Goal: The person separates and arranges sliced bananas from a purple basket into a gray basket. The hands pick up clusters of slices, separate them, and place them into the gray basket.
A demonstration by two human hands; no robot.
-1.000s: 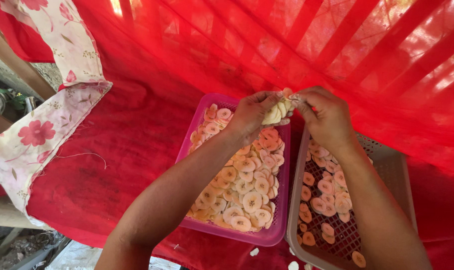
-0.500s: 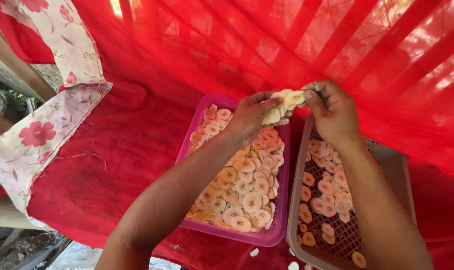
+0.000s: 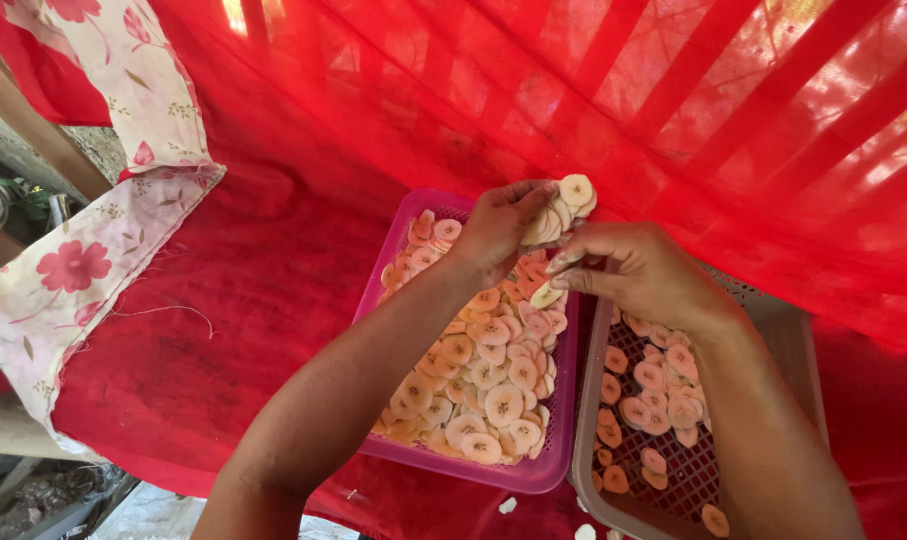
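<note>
Banana slices sit in a small stack pinched in the left hand, raised above the far end of the pink tray. Right of it, the right hand nips one slice off; laying it out seems the step underway. Left of the pink tray lies floral cloth; right of it, a grey mesh tray with scattered slices. Red netting hangs close behind.

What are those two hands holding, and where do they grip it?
The left hand clutches a stack of banana slices by its lower edges; the right hand pinches one slice by its rim.
</note>
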